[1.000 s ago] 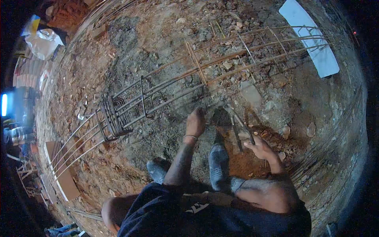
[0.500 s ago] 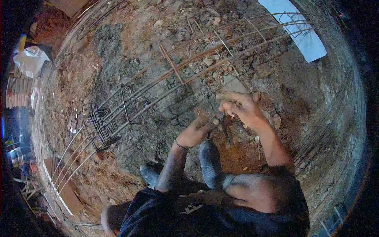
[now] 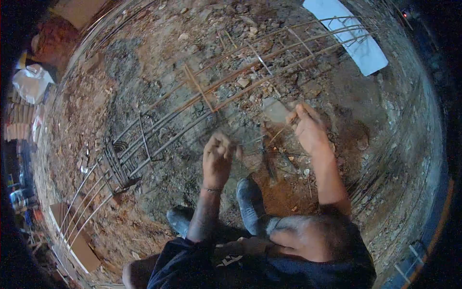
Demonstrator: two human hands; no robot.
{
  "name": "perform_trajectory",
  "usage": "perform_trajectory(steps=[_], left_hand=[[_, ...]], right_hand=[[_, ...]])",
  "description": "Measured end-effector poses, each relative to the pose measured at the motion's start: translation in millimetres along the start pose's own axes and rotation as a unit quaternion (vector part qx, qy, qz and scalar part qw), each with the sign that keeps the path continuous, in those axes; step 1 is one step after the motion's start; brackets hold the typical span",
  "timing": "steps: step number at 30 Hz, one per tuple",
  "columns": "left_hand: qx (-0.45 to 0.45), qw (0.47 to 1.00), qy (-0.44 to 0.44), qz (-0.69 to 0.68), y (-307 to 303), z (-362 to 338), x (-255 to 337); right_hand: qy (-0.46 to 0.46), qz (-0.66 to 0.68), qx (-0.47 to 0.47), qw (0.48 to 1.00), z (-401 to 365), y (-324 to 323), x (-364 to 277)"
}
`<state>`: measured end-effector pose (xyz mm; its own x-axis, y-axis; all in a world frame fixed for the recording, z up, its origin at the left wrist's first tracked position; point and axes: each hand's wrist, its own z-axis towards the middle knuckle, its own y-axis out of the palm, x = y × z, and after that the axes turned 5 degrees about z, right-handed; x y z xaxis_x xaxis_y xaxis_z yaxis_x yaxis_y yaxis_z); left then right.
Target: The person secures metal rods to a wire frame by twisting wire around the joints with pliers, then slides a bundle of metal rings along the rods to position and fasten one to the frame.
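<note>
L hand [image 3: 216,161] has fingers curled up, blurred; can't tell if it grips anything. It's just this side of the steel bars [image 3: 171,144], nearer them than R hand [image 3: 310,132], whose fingers are bent close together, contents unclear. Bars' long axis runs lower L to upper R, slantwise ahead of both hands. Flat stone [image 3: 275,110] is just L of R hand; dark thing [image 3: 269,166] on ground btwn hands, too blurred to ID.

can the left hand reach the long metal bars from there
Probably yes: the long metal bars run just beyond the left hand, and nothing visible blocks the gap, though blur hides whether it is empty.
</note>
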<state>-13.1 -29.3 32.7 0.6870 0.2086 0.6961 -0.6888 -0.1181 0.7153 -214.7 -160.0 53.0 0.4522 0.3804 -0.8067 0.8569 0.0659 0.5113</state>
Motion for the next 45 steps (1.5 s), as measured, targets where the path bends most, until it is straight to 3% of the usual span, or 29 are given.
perform_trajectory(steps=[2,4,6,8,10,14,15,18,19,20,21,22,23,25,26,27,28,29,30,31,32,33,34,35,36,39,41,43,45], left_hand=[[0.003,0.996,-0.063,0.056,13,5,14],[-0.071,0.894,-0.172,0.407,17,3,25],[-0.06,0.883,-0.183,0.428,16,-2,21],[-0.115,0.904,-0.096,0.4,25,-9,32],[-0.172,0.894,-0.011,0.415,31,-9,33],[-0.219,0.932,0.061,0.282,43,-11,16],[-0.208,0.92,0.013,0.333,43,-18,15],[-0.188,0.872,0.061,0.448,35,-14,17],[-0.139,0.844,0.076,0.513,21,1,29],[-0.082,0.818,0.165,0.544,10,26,53],[0.019,0.692,0.297,0.658,1,43,75],[0.134,0.729,0.223,0.633,-24,76,92],[0.151,0.548,0.28,0.774,-49,104,110],[0.081,0.588,-0.049,0.804,-55,141,141],[0.088,0.584,-0.051,0.805,-60,150,141],[0.044,0.723,-0.107,0.681,-68,155,134],[-0.004,0.833,-0.154,0.531,-77,163,131],[0.001,0.832,-0.153,0.534,-89,175,134],[-0.067,0.8,-0.182,0.568,-101,187,137],[-0.136,0.762,-0.21,0.597,-103,191,142],[-0.131,0.76,-0.208,0.601,-104,193,144],[-0.166,0.729,-0.198,0.633,-105,194,145],[-0.2,0.696,-0.187,0.664,-103,195,145],[-0.152,0.751,-0.28,0.578,-97,195,146],[-0.147,0.75,-0.28,0.58,-91,196,149],[-0.141,0.686,-0.287,0.654,-102,203,143],[-0.249,0.63,-0.15,0.72,-135,215,131],[-0.282,0.5,-0.089,0.814,-120,213,131],[-0.248,0.55,-0.111,0.789,-128,209,121]], right_hand=[[0.003,0.025,-0.009,1.0,-2,-5,-12],[0.004,0.064,-0.045,0.997,-2,-4,-12],[0.01,0.067,-0.044,0.997,-3,1,-14],[0.102,0.31,-0.02,0.945,7,-11,-16],[0.107,0.411,-0.099,0.9,11,-20,-24],[-0.02,0.397,-0.077,0.915,19,-36,-46],[-0.063,0.382,-0.055,0.92,20,-37,-48],[-0.065,0.37,-0.08,0.923,18,-33,-52],[-0.069,0.312,-0.088,0.944,20,-39,-51],[-0.066,0.312,-0.085,0.944,20,-39,-47],[-0.06,0.215,-0.052,0.973,18,-35,-41],[-0.054,0.116,-0.021,0.992,15,-26,-34],[-0.104,-0.192,0.062,0.974,8,-2,-26],[-0.066,-0.303,-0.08,0.948,-3,43,-12],[-0.134,-0.348,-0.139,0.917,0,61,4],[-0.2,-0.388,-0.196,0.878,7,79,20],[-0.343,-0.483,-0.26,0.762,9,106,16],[-0.308,-0.466,-0.263,0.786,18,120,31],[-0.307,-0.463,-0.268,0.787,25,122,44],[-0.279,-0.502,-0.28,0.769,30,130,50],[-0.254,-0.54,-0.291,0.748,34,138,54],[-0.134,-0.563,-0.27,0.769,30,141,53],[-0.138,-0.56,-0.276,0.769,32,139,59],[-0.153,-0.548,-0.267,0.778,35,135,70],[-0.167,-0.535,-0.256,0.787,39,130,78],[-0.205,-0.516,-0.273,0.785,41,129,73],[-0.178,-0.519,-0.271,0.791,46,124,79],[-0.115,-0.549,-0.272,0.782,52,114,89],[-0.06,-0.6,-0.302,0.738,53,114,97]])
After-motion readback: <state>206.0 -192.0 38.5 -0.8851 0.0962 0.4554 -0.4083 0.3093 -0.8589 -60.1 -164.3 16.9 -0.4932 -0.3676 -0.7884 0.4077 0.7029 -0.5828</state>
